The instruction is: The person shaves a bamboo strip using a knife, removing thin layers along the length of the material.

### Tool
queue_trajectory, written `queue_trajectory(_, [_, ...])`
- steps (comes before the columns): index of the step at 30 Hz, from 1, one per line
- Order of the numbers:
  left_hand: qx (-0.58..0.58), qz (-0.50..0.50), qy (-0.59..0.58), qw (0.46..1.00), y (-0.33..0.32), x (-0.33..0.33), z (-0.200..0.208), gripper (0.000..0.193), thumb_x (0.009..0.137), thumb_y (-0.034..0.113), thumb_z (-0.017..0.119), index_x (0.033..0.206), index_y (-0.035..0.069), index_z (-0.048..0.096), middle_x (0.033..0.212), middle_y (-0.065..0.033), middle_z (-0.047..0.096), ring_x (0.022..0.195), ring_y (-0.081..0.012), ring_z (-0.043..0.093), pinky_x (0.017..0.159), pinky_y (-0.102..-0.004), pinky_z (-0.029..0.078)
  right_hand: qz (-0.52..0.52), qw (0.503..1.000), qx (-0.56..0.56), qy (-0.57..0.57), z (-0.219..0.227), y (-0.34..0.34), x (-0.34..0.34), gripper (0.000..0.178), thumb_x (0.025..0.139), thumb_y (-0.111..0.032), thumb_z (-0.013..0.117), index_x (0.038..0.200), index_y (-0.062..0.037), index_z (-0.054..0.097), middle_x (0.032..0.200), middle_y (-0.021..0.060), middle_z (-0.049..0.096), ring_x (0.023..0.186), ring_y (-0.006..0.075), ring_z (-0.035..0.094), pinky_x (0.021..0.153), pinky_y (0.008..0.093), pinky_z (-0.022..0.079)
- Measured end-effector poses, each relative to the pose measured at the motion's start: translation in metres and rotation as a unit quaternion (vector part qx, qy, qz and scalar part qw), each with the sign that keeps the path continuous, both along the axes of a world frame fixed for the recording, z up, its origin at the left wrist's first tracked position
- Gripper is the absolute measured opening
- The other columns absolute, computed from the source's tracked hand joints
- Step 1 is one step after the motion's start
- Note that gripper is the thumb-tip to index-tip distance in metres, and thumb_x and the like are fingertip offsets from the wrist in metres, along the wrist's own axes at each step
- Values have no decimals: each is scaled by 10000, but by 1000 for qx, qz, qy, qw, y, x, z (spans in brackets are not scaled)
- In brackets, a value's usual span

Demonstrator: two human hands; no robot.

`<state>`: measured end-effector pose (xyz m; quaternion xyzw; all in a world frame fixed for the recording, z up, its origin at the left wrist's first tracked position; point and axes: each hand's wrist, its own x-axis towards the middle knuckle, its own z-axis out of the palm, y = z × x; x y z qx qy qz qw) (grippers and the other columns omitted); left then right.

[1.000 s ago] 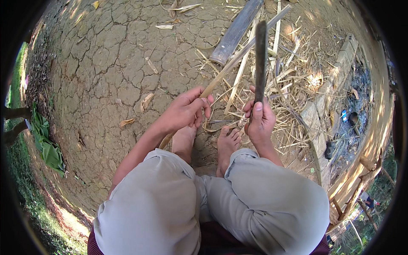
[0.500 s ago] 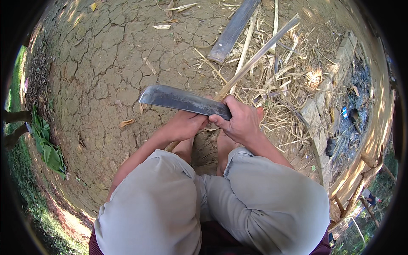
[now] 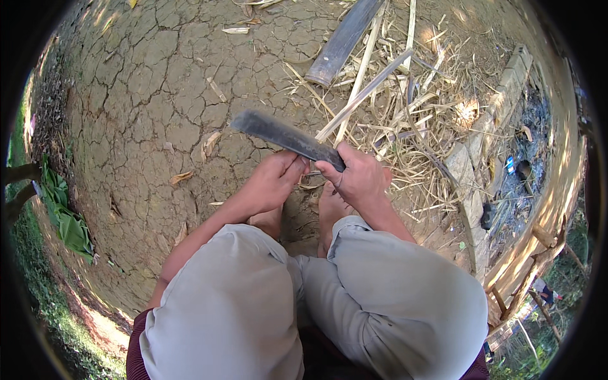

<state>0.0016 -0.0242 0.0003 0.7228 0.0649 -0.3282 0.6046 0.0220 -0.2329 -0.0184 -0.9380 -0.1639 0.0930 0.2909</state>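
Observation:
My right hand is closed around the near end of a machete, its thumb lying along the dark, broad blade. The handle is hidden in the hand. The blade points up and left, passing just above my left hand. My left hand's fingers are pinched together below the blade, at the near end of a long split bamboo strip. That strip slants away to the upper right and goes under the blade, where its near end is hidden.
A dark bamboo piece lies ahead among pale shavings. Stone edging borders ash on the right. Green leaves lie far left on cracked earth. My bare feet are below my hands.
The bamboo strip's far end has come nearer and left, and its near end no longer shows beside my left knee. The machete's tip has shifted right and up, its blade tilting more steeply.

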Motion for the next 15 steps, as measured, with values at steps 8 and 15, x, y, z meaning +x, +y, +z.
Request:
queue_trajectory(8, [40,-68,31,996,17,-17,13,269,1022,237,495,920,10,596,707,-68,532,667,-151,512,628,-335,429,-389,903,12,181,-30,-84,51,643,1001,-531,464,653,1,564,543,83,494,512,232,487,531,403,406])
queue_trajectory(15, [-62,16,157,985,3,1,9,235,1033,235,460,996,28,564,685,-21,539,635,-121,477,601,-317,416,-264,948,108,144,-6,-64,39,617,1004,-524,463,702,8,548,563,69,496,527,207,450,516,383,383])
